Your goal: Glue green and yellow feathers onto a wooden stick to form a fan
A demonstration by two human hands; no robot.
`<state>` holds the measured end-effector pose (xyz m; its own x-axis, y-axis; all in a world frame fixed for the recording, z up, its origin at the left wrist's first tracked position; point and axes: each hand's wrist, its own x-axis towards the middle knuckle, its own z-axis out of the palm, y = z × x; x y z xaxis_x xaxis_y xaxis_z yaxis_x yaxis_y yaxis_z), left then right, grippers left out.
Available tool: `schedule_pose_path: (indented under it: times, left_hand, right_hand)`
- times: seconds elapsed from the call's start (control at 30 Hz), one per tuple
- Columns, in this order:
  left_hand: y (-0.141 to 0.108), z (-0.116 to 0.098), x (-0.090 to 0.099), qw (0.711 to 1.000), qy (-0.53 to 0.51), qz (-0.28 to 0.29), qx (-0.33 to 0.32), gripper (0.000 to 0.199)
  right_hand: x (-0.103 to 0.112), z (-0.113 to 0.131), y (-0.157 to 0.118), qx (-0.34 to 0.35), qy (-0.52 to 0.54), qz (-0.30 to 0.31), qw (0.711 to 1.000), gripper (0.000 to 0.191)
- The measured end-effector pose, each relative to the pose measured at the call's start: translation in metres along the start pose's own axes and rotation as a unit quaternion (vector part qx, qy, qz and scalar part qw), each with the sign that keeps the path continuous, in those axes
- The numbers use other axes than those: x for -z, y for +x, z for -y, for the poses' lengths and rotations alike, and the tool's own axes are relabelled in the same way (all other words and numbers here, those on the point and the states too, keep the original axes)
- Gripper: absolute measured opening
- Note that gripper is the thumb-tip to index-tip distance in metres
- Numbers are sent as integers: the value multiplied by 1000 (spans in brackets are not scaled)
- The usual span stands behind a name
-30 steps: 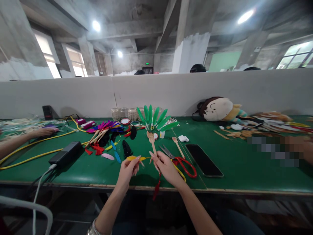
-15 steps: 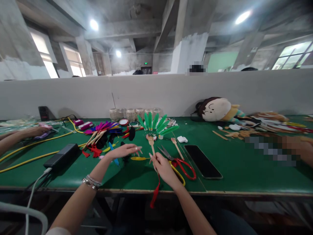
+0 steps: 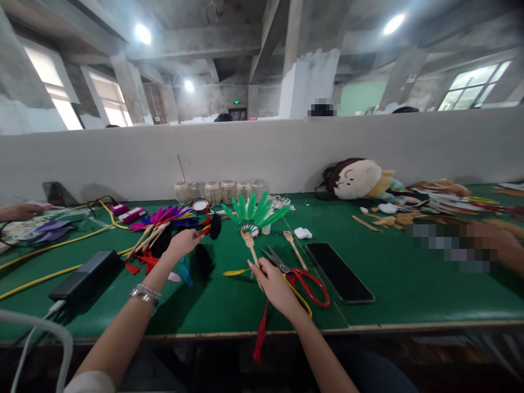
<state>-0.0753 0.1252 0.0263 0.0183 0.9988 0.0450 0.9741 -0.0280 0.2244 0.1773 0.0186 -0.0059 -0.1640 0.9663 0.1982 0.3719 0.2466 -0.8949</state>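
Note:
My right hand (image 3: 275,284) is closed around the wooden handle of a feather fan (image 3: 252,207), its green feathers spread upward and a red tassel (image 3: 261,333) hanging below. My left hand (image 3: 185,243) reaches over the table, fingertips drawn together beside a red strip (image 3: 203,231) and a black oval piece (image 3: 215,226); what they pinch, if anything, is too small to make out. Below that hand lie a black feather (image 3: 203,262) and a blue feather (image 3: 186,271). A yellow feather (image 3: 236,272) rests left of the fan handle.
Red-handled scissors (image 3: 311,286), a wooden handle piece (image 3: 295,248), a phone (image 3: 339,273) and a white earbud case (image 3: 302,233) lie to the right. Finished-looking colourful fans (image 3: 149,237) and a black power adapter (image 3: 84,277) are left. Jars (image 3: 213,192) stand behind. Co-workers' hands show at both sides.
My left hand has moved left and up, away from the fan handle toward the red strip and black oval. My right hand still holds the fan. The view has shifted slightly.

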Motion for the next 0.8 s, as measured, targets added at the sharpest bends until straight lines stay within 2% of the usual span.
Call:
schedule_pose_path:
  times: [0.1,0.2,0.3,0.43,0.63,0.8]
  left_hand:
    - [23,10,-10,993,57,-59,89,50]
    - [41,15,-22,985,82,-63,135,55]
    - [52,19,-28,985,95,-43,140,53]
    - [60,23,-28,986,118,-14,117,37]
    - [47,19,-16,985,153,-3,83,30]
    - [15,15,11,981,173,-38,85,33]
  right_hand:
    - [-1,-2,1,-3,-10,5,1000,34]
    - [-3,-4,3,-6,-13,-8,1000,34]
    - [-3,-7,4,-6,-19,-24,1000,37]
    - [-3,-6,5,-9,-11,-21,1000,37]
    - [2,-3,4,-2,-16,-42,999,38]
    - [7,-5,3,15,-26,-58,998,39]
